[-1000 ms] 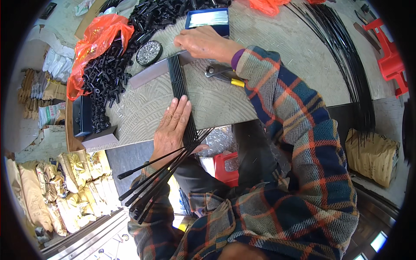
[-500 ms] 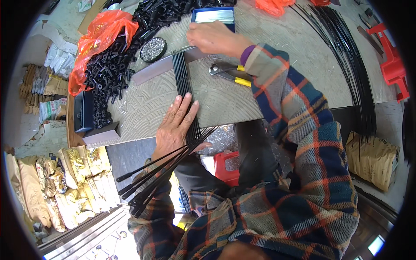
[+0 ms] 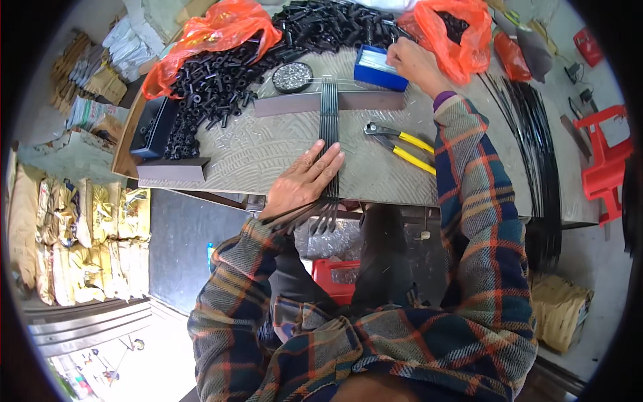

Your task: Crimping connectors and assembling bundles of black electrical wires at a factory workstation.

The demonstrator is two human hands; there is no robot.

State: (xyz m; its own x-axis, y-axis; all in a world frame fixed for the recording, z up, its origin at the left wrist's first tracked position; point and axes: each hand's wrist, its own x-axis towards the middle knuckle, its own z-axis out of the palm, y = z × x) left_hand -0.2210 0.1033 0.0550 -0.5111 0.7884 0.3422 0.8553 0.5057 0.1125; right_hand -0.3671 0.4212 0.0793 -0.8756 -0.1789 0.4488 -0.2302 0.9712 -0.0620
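Note:
My left hand (image 3: 305, 179) lies with fingers stretched flat over a row of thin black rods (image 3: 329, 120). The rods lie side by side across a long grey metal bar (image 3: 288, 104); their near ends fan out past the table edge, blurred. My right hand (image 3: 416, 65) is at the right end of a blue box (image 3: 380, 76) filled with thin whitish strips. Its fingers are bent together at the strips; whatever they pinch is too small to make out. Nearby lie cutting pliers (image 3: 402, 147) with yellow handles and a round black dish (image 3: 293, 77) of small shiny pieces.
Black tubular parts (image 3: 214, 94) are heaped along the table's far left, beside orange plastic bags (image 3: 455, 37). Long black rods (image 3: 536, 147) hang over the right edge. A red stool (image 3: 603, 161) stands at the right; wrapped packages (image 3: 87, 248) are stacked at lower left.
The view has shifted. My right hand has moved from in front of the blue box to its right end. My left hand stays on the rods, whose near ends have swung.

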